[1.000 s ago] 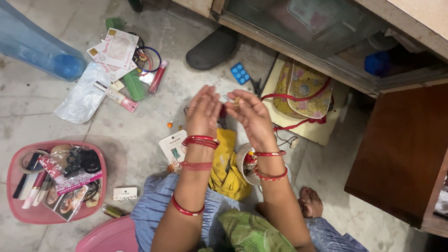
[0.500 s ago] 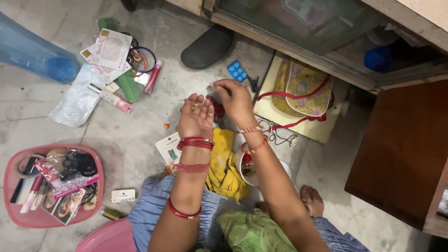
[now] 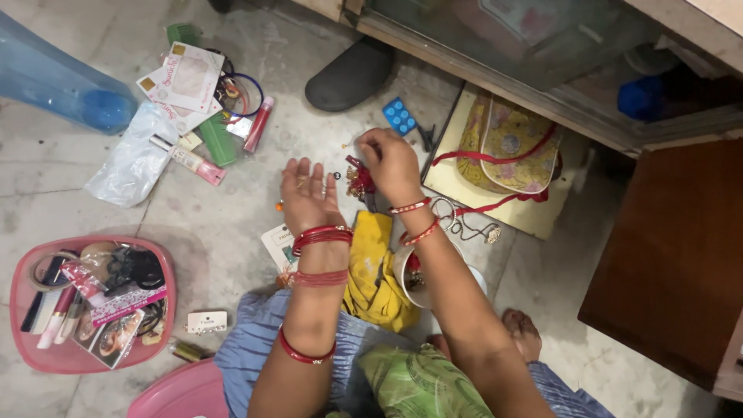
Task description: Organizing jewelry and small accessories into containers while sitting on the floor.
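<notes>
The small red and gold trinket hangs over the floor, pinched in the closed fingers of the right hand. The left hand, pressed against the right a moment ago, has drawn apart and now lies open, palm up, beside a yellow cloth.

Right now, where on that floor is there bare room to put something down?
Bare floor lies between the pink tray, the clear plastic bag and the left hand. Another patch lies beside the black slipper. It is crowded around the right hand and the cards.
</notes>
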